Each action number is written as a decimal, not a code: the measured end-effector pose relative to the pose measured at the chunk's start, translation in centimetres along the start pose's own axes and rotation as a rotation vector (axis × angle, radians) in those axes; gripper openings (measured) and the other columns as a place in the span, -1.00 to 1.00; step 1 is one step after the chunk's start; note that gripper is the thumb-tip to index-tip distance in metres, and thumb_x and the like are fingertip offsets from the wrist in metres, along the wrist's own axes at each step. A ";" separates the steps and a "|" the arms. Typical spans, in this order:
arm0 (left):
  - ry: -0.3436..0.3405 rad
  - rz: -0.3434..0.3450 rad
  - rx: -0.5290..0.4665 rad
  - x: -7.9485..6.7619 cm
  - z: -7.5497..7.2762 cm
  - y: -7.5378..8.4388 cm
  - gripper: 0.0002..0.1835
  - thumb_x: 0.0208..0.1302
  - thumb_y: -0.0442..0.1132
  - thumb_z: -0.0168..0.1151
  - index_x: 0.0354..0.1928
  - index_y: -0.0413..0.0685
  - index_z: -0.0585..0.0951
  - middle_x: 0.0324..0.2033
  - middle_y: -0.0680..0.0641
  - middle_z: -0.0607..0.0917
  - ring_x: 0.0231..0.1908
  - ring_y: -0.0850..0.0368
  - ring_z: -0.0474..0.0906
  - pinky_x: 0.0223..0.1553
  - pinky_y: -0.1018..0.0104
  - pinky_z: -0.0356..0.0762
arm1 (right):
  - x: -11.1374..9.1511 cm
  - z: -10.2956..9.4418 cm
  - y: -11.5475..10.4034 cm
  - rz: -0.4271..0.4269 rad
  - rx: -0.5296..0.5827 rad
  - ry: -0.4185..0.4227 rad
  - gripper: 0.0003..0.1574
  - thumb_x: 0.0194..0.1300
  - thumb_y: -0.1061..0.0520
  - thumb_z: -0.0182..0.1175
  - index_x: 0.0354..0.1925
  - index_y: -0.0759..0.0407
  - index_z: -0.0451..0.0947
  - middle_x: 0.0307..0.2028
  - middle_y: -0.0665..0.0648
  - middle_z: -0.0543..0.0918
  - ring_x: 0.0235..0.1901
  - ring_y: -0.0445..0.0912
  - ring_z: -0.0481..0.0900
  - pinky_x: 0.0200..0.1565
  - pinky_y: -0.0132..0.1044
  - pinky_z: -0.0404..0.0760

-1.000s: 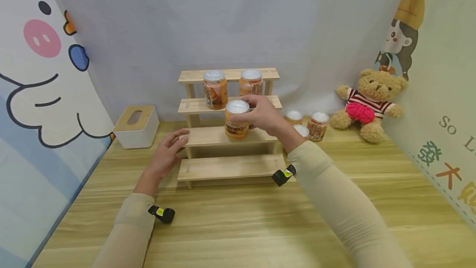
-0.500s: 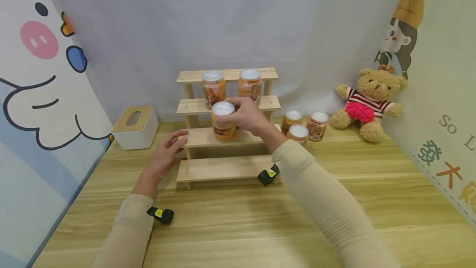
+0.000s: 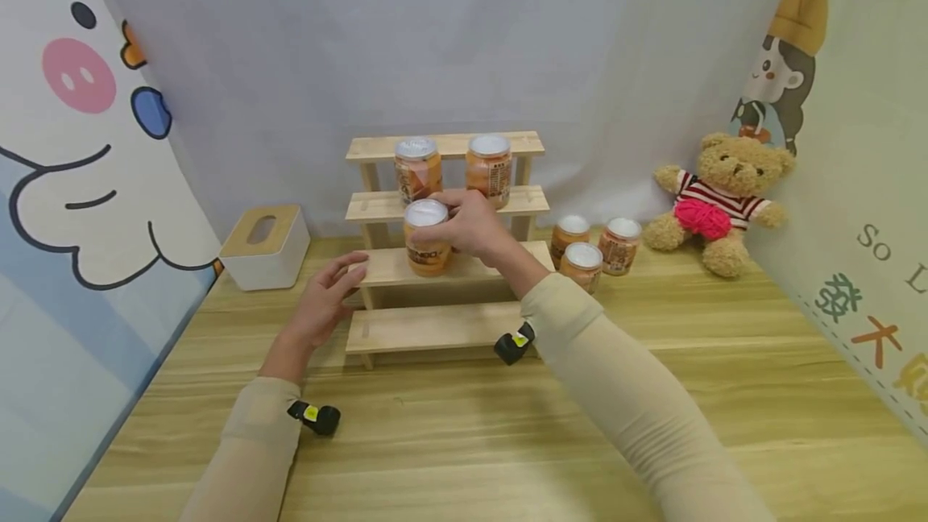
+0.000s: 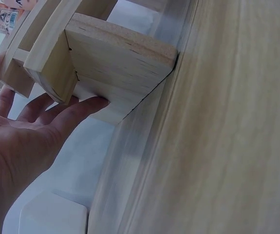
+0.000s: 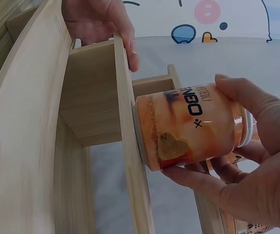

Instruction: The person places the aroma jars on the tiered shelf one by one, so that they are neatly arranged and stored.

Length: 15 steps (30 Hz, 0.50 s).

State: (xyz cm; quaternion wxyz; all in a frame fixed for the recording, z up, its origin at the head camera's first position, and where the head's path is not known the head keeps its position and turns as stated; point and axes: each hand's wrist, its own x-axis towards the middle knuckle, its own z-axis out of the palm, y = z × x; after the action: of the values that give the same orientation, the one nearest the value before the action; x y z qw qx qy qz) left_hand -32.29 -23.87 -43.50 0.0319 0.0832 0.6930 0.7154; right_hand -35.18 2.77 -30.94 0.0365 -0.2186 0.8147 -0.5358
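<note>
The right grip (image 3: 473,224) curls round a jar (image 3: 426,256), held upright at the second-lowest shelf (image 3: 386,267); at its eight o'clock the left grip (image 3: 328,303), fingers loosely extended, touches the stand (image 3: 442,327). Released too far forward, the jar could topple towards six o'clock.

A plain greyish backdrop (image 3: 290,63) spans the far side, between a cartoon-printed left wall (image 3: 80,184) and a pale green right wall (image 3: 870,119), behind a wood-grain table (image 3: 435,449).
</note>
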 end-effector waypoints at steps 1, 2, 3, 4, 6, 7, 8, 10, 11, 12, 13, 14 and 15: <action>-0.001 -0.001 0.000 0.0 0.0 0.1 -0.55 0.55 -0.04 0.07 0.36 -0.03 0.39 0.46 -0.18 0.19 0.28 -0.16 0.18 0.02 -0.05 0.37 | 0.0 0.0 0.0 0.001 0.002 0.002 -0.36 0.04 0.08 0.58 0.11 0.14 0.65 -0.11 0.12 0.68 -0.14 0.02 0.64 -0.23 -0.12 0.63; -0.001 -0.001 0.000 0.0 0.0 0.1 -0.54 0.55 -0.04 0.07 0.36 -0.04 0.39 0.47 -0.18 0.19 0.28 -0.17 0.17 0.03 -0.07 0.36 | 0.0 0.0 0.0 0.002 0.006 0.003 -0.37 0.04 0.07 0.58 0.10 0.13 0.65 -0.11 0.12 0.68 -0.14 0.02 0.64 -0.24 -0.12 0.64; 0.000 -0.002 0.000 0.0 0.0 0.1 -0.54 0.55 -0.04 0.07 0.36 -0.04 0.39 0.47 -0.18 0.19 0.29 -0.17 0.17 0.04 -0.08 0.36 | 0.0 0.0 0.0 0.007 0.007 0.005 -0.37 0.04 0.07 0.58 0.09 0.12 0.65 -0.12 0.12 0.69 -0.14 0.02 0.64 -0.24 -0.12 0.64; 0.002 -0.004 -0.001 0.0 0.1 0.1 -0.54 0.55 -0.04 0.07 0.36 -0.05 0.39 0.46 -0.18 0.20 0.28 -0.18 0.17 0.04 -0.09 0.36 | 0.1 0.0 0.0 0.010 0.009 0.006 -0.38 0.04 0.07 0.58 0.09 0.12 0.65 -0.12 0.12 0.69 -0.13 0.02 0.64 -0.23 -0.11 0.64; 0.003 -0.005 0.003 0.0 0.1 0.2 -0.54 0.55 -0.03 0.07 0.36 -0.05 0.39 0.46 -0.18 0.20 0.28 -0.17 0.18 0.03 -0.08 0.37 | 0.0 0.0 0.0 0.028 0.021 0.012 -0.35 0.03 0.07 0.59 0.09 0.15 0.62 -0.10 0.14 0.67 -0.11 0.03 0.63 -0.22 -0.11 0.64; 0.004 -0.006 0.004 0.0 0.1 0.2 -0.54 0.55 -0.03 0.07 0.36 -0.04 0.39 0.46 -0.17 0.20 0.28 -0.17 0.18 0.03 -0.07 0.37 | 0.0 0.0 0.0 0.040 0.026 0.016 -0.33 0.02 0.07 0.59 0.09 0.17 0.59 -0.09 0.15 0.66 -0.10 0.03 0.63 -0.22 -0.10 0.64; 0.004 -0.007 0.003 0.0 0.1 0.2 -0.54 0.55 -0.04 0.07 0.36 -0.04 0.39 0.46 -0.17 0.20 0.28 -0.18 0.18 0.03 -0.08 0.37 | 0.0 0.0 -0.1 0.052 0.031 0.020 -0.31 0.02 0.07 0.60 0.09 0.19 0.56 -0.08 0.16 0.64 -0.09 0.04 0.62 -0.21 -0.10 0.64; 0.001 -0.006 0.002 0.0 0.1 0.2 -0.54 0.55 -0.04 0.06 0.36 -0.04 0.39 0.47 -0.17 0.19 0.29 -0.20 0.17 0.05 -0.11 0.34 | -0.1 0.0 -0.1 0.074 0.038 0.030 -0.28 0.01 0.07 0.60 0.08 0.23 0.51 -0.06 0.18 0.62 -0.07 0.05 0.61 -0.20 -0.09 0.65; 0.000 -0.006 0.001 0.0 0.1 0.2 -0.54 0.55 -0.04 0.06 0.36 -0.04 0.39 0.47 -0.17 0.19 0.30 -0.20 0.16 0.06 -0.13 0.33 | -0.1 0.0 -0.2 0.083 0.040 0.035 -0.26 0.00 0.06 0.61 0.07 0.24 0.48 -0.06 0.19 0.61 -0.07 0.05 0.61 -0.20 -0.09 0.64; -0.001 -0.005 0.001 0.0 0.0 0.2 -0.54 0.55 -0.03 0.06 0.36 -0.03 0.39 0.47 -0.17 0.18 0.31 -0.21 0.16 0.07 -0.14 0.32 | -0.1 0.0 -0.2 0.086 0.036 0.038 -0.25 0.00 0.06 0.61 0.07 0.24 0.46 -0.05 0.19 0.61 -0.07 0.05 0.60 -0.19 -0.10 0.64; -0.001 -0.005 0.000 0.0 0.0 0.1 -0.54 0.55 -0.03 0.06 0.36 -0.03 0.39 0.48 -0.17 0.18 0.31 -0.21 0.15 0.07 -0.15 0.32 | -0.1 0.0 -0.3 0.086 0.033 0.039 -0.25 0.00 0.06 0.61 0.06 0.25 0.46 -0.05 0.20 0.61 -0.06 0.06 0.61 -0.19 -0.10 0.64; 0.000 -0.005 0.000 0.0 0.0 0.2 -0.55 0.55 -0.03 0.06 0.36 -0.03 0.39 0.48 -0.17 0.18 0.31 -0.22 0.15 0.07 -0.15 0.32 | -0.2 0.0 -0.3 0.085 0.032 0.039 -0.25 -0.01 0.06 0.61 0.06 0.26 0.46 -0.05 0.21 0.61 -0.06 0.06 0.61 -0.19 -0.10 0.64; -0.001 -0.004 0.000 0.0 0.0 0.1 -0.55 0.55 -0.03 0.06 0.36 -0.03 0.39 0.48 -0.17 0.18 0.31 -0.22 0.15 0.07 -0.15 0.33 | -0.2 0.0 -0.4 0.083 0.029 0.041 -0.24 -0.01 0.06 0.61 0.06 0.27 0.47 -0.05 0.21 0.61 -0.06 0.06 0.61 -0.19 -0.10 0.64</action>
State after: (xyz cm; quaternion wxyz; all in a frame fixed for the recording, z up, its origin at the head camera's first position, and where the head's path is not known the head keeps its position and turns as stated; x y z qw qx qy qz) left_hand -32.24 -23.86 -43.35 0.0335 0.0822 0.6931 0.7154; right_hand -34.91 2.69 -30.67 0.0454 -0.1730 0.8159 -0.5499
